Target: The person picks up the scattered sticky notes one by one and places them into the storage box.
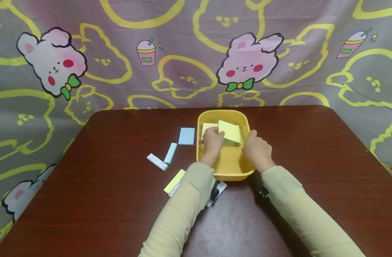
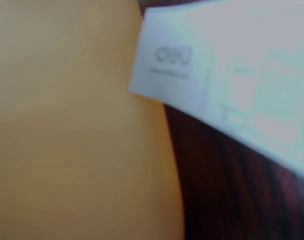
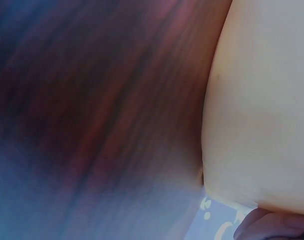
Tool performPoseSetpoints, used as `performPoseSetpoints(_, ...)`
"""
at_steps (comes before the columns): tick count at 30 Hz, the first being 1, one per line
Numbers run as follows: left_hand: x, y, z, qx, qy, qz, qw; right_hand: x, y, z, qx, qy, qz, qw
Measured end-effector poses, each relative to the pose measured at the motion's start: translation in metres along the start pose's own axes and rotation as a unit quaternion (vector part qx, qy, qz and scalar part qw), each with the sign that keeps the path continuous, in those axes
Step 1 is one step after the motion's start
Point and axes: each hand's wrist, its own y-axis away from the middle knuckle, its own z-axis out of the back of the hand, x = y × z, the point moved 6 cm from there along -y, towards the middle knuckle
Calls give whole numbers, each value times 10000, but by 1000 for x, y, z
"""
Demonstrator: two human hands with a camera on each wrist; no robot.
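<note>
A yellow plastic tray (image 1: 232,176) stands on the dark wooden table. Inside its far half, my left hand (image 1: 213,141) pinches a yellow sticky-note pad (image 1: 231,132) by its left edge, tilted over other pads. A paler cream pad (image 1: 208,127) lies beside it, partly hidden by that hand. My right hand (image 1: 258,150) grips the tray's right rim, thumb up. In the right wrist view some curled fingers (image 3: 271,225) show at the bottom corner. A white pad with print (image 2: 171,60) fills the upper right of the left wrist view, blurred.
Left of the tray lie a blue square pad (image 1: 186,136), a pale green strip pad (image 1: 170,153) and a white strip pad (image 1: 157,162). A yellow strip pad (image 1: 174,181) and a white strip (image 1: 221,189) lie near the left sleeve. A patterned curtain (image 1: 183,53) hangs behind.
</note>
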Motion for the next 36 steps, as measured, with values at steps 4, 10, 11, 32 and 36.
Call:
performPoseSetpoints(4, 0, -1, -6, 178, -412, -236, 9987, 0, 0, 0, 18, -6, 2, 10000)
performPoseSetpoints(10, -3, -1, -12, 227, -1283, -820, 9881, -1, 1, 1, -48, -25, -11, 10000)
performPoseSetpoints(11, -4, -1, -13, 261, -1351, -859, 9868, -1, 1, 1, -60, -23, -7, 10000)
performPoseSetpoints(32, -11, 6, -31, 899, -4650, -1824, 8616, 2, 1, 1, -103, -6, 99, 9999)
performPoseSetpoints(36, -11, 7, -34, 828, -5033, -1953, 8376, 2, 1, 1, -113, 27, 102, 9999)
